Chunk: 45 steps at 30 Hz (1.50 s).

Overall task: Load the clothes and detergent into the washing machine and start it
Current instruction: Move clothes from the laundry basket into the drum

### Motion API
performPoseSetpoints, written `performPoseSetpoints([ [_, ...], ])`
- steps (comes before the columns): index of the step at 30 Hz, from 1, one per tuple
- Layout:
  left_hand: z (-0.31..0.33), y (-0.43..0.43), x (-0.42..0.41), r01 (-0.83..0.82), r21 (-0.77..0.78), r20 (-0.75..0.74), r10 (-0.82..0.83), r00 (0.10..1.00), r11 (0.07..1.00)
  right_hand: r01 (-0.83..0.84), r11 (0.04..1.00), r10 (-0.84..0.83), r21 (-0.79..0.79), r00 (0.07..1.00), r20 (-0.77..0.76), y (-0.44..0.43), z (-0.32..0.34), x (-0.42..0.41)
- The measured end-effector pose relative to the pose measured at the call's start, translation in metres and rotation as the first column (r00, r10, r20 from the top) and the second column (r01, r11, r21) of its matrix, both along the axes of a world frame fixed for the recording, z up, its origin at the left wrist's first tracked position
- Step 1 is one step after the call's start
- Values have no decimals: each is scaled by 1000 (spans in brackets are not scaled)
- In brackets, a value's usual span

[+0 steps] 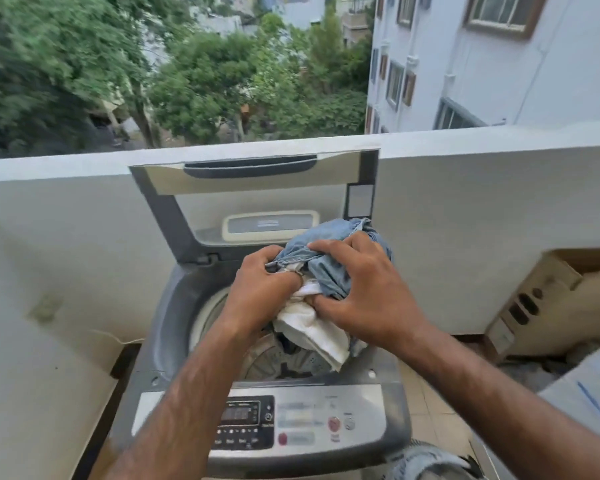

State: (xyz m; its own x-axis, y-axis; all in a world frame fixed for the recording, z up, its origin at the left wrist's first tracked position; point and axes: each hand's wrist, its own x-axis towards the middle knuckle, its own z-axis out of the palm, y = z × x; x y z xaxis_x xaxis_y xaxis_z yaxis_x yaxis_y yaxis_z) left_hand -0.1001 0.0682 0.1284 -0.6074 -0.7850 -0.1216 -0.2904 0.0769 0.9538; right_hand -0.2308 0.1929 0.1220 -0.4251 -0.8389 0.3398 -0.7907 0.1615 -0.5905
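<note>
A grey top-loading washing machine (174, 306) stands in front of me with its lid (246, 183) raised against the balcony wall. Both hands hold a bundle of clothes over the open drum (281, 362). A blue denim garment (329, 244) is on top and a white cloth (312, 330) hangs down into the drum opening. My left hand (260, 289) grips the bundle's left side. My right hand (364, 289) clutches it from the right. The control panel (291, 422) with its red buttons lies below my forearms. No detergent is in view.
A white parapet wall (465, 202) runs behind the machine, with trees and a building beyond. A beige appliance or box (551, 299) sits at the right. More blue fabric (426, 460) lies at the bottom edge, next to a pale surface (582, 396) at the far right.
</note>
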Motion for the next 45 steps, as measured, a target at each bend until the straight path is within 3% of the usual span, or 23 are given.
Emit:
performPoseSetpoints([
  [5,-24,-67,28,-26,-12,155,27,988,1000,-43,998,41,40,997,60,-65,-28,22],
  [17,-129,-138,33,-9,113,377,-34,926,994,-75,935,6,346,980,198,-145,-135,25],
  [23,-173,-150,26,6,212,426,-98,900,977,-83,840,-29,535,980,197,-160,-182,19],
  [27,-194,-150,32,118,316,571,-288,769,941,-138,712,9,689,982,188,-162,-204,21],
  [29,-201,-149,38,138,266,654,-284,701,954,-146,695,15,704,982,189,-158,-210,26],
  [34,-202,-144,39,200,218,705,-296,644,955,-163,682,45,713,982,181,-149,-212,33],
  [45,-141,-88,2,438,36,715,-329,616,898,-123,807,45,578,988,147,-85,-158,13],
])
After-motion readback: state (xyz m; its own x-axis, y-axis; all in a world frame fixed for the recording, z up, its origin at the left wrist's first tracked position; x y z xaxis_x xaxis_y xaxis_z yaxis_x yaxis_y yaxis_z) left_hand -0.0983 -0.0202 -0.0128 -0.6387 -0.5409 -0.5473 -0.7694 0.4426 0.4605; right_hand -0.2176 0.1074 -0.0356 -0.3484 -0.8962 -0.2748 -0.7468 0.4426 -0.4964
